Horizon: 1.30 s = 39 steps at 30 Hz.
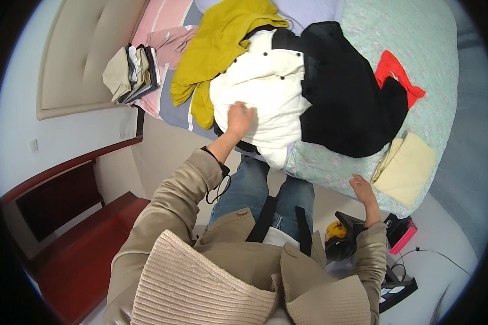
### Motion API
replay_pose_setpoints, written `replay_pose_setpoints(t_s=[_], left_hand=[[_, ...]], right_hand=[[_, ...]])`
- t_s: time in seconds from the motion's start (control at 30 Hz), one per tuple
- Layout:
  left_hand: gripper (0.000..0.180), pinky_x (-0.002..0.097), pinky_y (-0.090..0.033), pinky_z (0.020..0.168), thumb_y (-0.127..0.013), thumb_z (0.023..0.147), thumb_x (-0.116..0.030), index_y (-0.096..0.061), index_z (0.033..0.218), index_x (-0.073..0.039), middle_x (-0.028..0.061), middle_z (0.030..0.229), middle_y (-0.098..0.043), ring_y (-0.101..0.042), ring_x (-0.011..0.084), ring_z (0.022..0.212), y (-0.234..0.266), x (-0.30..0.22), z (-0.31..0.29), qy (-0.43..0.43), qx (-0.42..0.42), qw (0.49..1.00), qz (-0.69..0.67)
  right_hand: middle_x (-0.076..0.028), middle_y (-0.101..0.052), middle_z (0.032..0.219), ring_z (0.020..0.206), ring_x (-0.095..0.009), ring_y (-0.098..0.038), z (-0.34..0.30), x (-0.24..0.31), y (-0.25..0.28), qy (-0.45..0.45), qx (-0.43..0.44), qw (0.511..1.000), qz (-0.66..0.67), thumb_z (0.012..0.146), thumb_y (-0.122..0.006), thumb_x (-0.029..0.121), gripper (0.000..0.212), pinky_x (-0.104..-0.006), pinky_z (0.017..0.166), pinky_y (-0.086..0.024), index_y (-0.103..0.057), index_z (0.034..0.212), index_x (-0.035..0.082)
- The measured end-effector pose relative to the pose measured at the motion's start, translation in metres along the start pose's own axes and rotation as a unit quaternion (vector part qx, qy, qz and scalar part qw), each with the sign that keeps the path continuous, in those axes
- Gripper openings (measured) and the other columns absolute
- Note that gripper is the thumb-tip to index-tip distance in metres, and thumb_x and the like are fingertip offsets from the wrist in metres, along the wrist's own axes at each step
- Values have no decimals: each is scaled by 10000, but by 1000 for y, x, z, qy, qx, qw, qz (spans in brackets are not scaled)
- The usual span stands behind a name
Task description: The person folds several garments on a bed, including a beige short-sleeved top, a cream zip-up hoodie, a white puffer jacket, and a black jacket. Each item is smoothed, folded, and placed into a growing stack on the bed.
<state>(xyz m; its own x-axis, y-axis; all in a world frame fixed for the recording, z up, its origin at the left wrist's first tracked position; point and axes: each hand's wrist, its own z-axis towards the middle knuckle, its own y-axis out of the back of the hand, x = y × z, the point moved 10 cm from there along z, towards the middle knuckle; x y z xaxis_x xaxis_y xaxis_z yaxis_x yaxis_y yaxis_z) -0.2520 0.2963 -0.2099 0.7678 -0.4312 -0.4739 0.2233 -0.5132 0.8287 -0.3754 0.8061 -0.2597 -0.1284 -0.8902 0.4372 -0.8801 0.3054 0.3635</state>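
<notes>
A white garment (271,116) with dark buttons on its pocket flaps lies spread and wrinkled on the bed. My left hand (239,119) is on its left part, the fingers curled in against the cloth. To the right of the white garment lies a large black garment (341,103). My right hand (363,192) hangs by the bed's front edge, loosely bent and holding nothing, close to a folded pale yellow cloth (405,170). A mustard-yellow garment (217,49) lies to the left of the white one and partly under it.
A stack of folded clothes (133,73) stands by the headboard (87,49), beside a pink garment (171,40). A red garment (398,76) pokes out past the black one. On the right, beside my legs, is a black stand (398,290) with a cable. A red bench (92,252) is at lower left.
</notes>
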Motion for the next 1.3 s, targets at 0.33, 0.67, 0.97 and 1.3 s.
replay_pose_setpoints(t_s=[0.33,0.67,0.97,1.3], left_hand=[[389,371,-469,616,-630,729,-214,-576,885,138,209,750,-624,-605,302,694,-23,131,64,252,171,907,-290],[346,330,-458,752,-573,811,-203,-550,1085,7,164,916,-627,-600,249,814,144,-145,-72,-373,350,821,-254],[330,246,-450,736,-533,883,-229,-524,1138,-20,57,931,-614,-575,125,834,196,-46,-43,-255,427,823,-275],[374,217,-433,700,-582,859,-244,-502,1121,10,22,943,-605,-546,78,805,247,9,-3,-107,332,857,-379]], right_hand=[[-204,-556,1135,1012,-306,-563,-20,217,-89,95,21,995,-34,808,-600,268,482,-345,873,-444,-500,1204,12],[-192,-561,1094,1018,-283,-552,-91,428,-78,253,-170,946,111,703,-676,87,508,-364,879,-414,-481,1159,-19],[-149,-490,1222,1113,-247,-491,-254,309,84,291,-361,806,369,660,-599,-15,589,-355,951,-378,-429,1223,-42],[-183,-514,1197,1087,-262,-523,-463,335,77,449,-337,722,404,841,-467,141,422,-369,930,-421,-452,1205,-73]])
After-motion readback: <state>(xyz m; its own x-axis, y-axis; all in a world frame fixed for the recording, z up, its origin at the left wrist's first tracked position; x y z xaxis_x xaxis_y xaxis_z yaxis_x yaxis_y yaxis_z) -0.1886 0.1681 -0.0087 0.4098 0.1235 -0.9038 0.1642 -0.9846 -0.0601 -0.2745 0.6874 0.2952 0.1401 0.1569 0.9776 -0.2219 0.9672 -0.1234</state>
